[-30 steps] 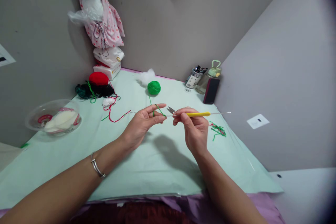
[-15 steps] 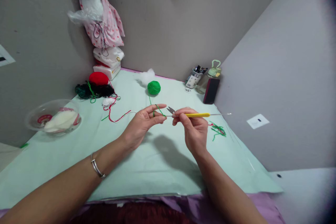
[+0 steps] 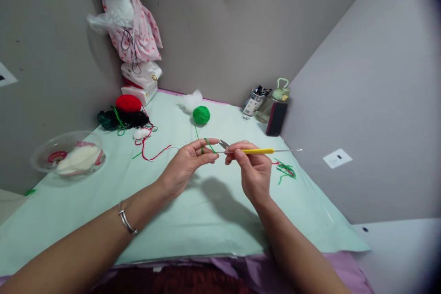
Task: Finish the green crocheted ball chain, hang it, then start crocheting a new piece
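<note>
Green yarn [image 3: 210,145] loops round the fingers of my left hand [image 3: 188,163], whose thumb and fingertips pinch it at the hook's tip. From there the strand runs back to a green yarn ball [image 3: 201,115] on the table. My right hand [image 3: 255,167] is closed on a crochet hook [image 3: 258,151] with a yellow handle, held level, its thin metal shaft pointing left into the yarn and its other end sticking out to the right. Metal scissor blades [image 3: 223,144] show just behind my right fingertips; the rest of the scissors is hidden.
A clear plastic bowl [image 3: 48,165] sits at left, near red yarn [image 3: 128,103] and dark yarn [image 3: 138,119]. White stuffing [image 3: 193,100] lies behind the green ball. A phone [image 3: 276,119], bottle [image 3: 270,106] and pen cup [image 3: 254,102] stand back right. Yarn scraps [image 3: 286,169] lie at right.
The whole view has shifted very slightly. Both hands, the hook and the yarn keep nearly the same pose.
</note>
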A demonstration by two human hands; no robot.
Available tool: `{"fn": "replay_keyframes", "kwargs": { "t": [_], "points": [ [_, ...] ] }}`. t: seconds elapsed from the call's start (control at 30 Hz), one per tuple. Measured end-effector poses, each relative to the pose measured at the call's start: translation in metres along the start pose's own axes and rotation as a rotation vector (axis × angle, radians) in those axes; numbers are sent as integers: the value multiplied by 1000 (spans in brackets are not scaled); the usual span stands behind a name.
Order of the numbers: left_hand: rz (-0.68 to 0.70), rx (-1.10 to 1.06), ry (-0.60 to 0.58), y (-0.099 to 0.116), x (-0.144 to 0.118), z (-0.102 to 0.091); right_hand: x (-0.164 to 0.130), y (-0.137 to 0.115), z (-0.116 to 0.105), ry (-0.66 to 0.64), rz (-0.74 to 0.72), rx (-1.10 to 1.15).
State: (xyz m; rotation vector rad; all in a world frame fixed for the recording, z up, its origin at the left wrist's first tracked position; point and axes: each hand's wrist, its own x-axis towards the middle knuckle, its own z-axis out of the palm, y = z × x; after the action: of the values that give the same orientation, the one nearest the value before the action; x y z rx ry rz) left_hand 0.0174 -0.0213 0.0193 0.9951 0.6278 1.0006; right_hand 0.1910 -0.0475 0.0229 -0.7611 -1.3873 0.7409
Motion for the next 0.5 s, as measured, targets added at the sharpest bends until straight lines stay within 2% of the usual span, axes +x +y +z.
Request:
{"fn": "replay_keyframes", "kwargs": {
  "t": [0.5],
  "points": [
    [1,-28,-19,-2,1,-2,1,2,-1,1,18,27]
  ]
}}
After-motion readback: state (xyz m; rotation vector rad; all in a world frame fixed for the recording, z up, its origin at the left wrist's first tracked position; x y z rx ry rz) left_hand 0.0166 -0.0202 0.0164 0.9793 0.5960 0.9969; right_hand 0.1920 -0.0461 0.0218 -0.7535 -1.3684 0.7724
